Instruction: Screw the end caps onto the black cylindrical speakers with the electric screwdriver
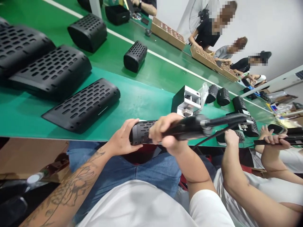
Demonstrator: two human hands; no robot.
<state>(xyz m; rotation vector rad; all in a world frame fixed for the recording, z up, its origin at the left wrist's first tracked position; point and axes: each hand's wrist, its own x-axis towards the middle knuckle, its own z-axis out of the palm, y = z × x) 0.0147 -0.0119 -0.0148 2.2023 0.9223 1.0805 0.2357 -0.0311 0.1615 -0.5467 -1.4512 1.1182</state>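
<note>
At the near edge of the green table, my left hand is wrapped round the end of a black slotted housing. My right hand grips a black electric screwdriver, held sideways over the other end of that housing. A cable trails off the tool to the right. The screwdriver's tip and its contact with the housing are hidden behind my right hand. Just beyond my right hand stands a black and white screw feeder. To the left of my left hand lies another slotted housing.
More black housings crowd the table's left side. Two stand apart on the green belt. A co-worker's hand is close on my right, with housings around it. Cardboard trays line the far side, where other people sit.
</note>
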